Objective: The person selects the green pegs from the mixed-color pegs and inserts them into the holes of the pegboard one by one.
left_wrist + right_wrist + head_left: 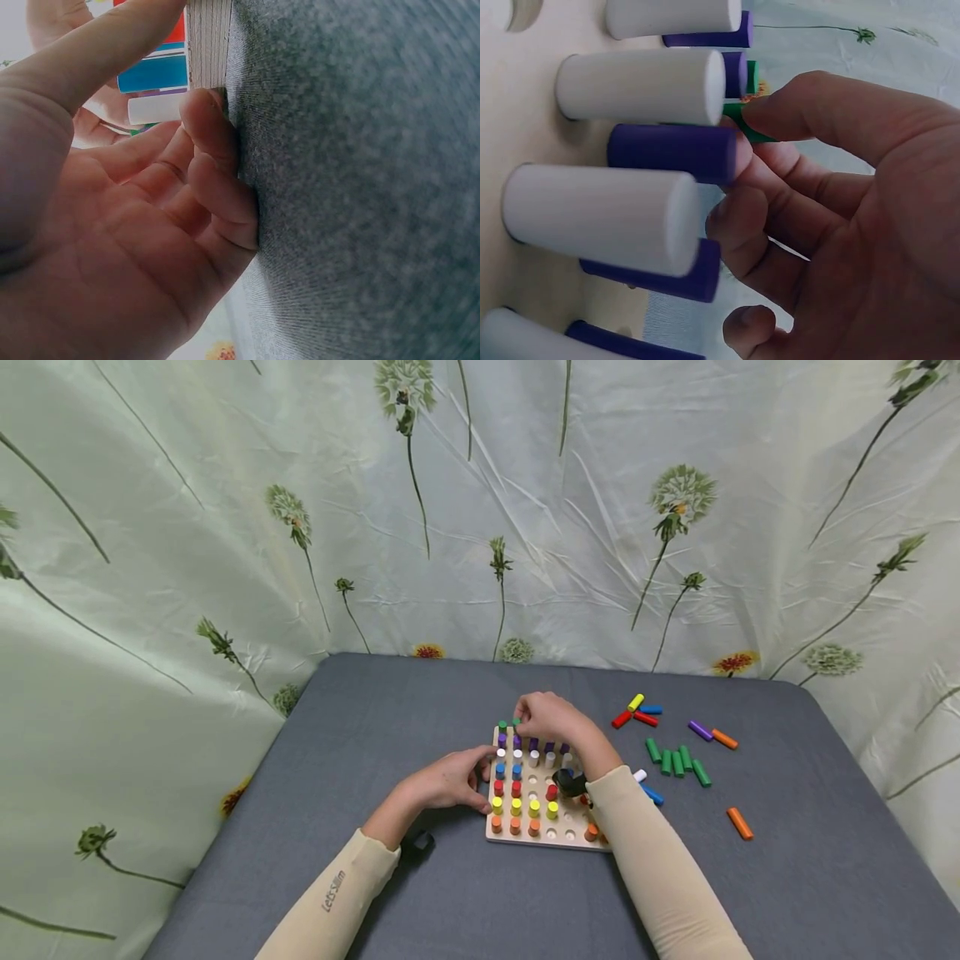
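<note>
A wooden pegboard [542, 841] holds rows of coloured pegs standing upright: orange, yellow, red, blue, white, purple and green from front to back. My left hand [450, 778] holds the board at its left edge, thumb by the yellow peg [497, 806] and curled fingertips against the side, as the left wrist view shows. At the far row, my right hand [557, 718] pinches a green peg [733, 112] between thumb and fingers, beside another green peg [502, 727] at the corner. White pegs [641, 84] and purple pegs [671, 152] stand close to the right fingers.
Loose pegs lie on the grey tabletop [405, 710] right of the board: several green pegs [666, 762], a purple peg [701, 731], orange pegs [739, 823], and a red, yellow and blue cluster [636, 702]. My right forearm covers the board's right side. A flowered curtain [480, 527] hangs behind.
</note>
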The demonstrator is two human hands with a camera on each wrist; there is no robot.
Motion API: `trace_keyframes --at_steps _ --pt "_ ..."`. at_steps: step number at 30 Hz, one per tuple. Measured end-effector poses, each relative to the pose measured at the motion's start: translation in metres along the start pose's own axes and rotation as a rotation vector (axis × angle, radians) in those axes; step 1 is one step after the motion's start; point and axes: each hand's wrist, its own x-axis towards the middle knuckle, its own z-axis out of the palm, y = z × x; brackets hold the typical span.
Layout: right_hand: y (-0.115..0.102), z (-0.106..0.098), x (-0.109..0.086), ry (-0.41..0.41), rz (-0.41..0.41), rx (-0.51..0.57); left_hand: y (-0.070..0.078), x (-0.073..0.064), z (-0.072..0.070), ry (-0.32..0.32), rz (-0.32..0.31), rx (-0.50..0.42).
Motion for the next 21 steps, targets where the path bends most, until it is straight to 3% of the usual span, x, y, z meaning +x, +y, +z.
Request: trace_keyframes --at_steps 7,21 --pt "0.0046 0.0054 0.0026 0.003 0.004 -0.007 -0.0016 -0.0005 0.001 -0.007 0.01 -0.005" --pt "0.0069 0.0073 0.0042 -0.011 0.03 -0.018 -0.006 0.0007 0.0003 -0.043 -0.017 -0.109"
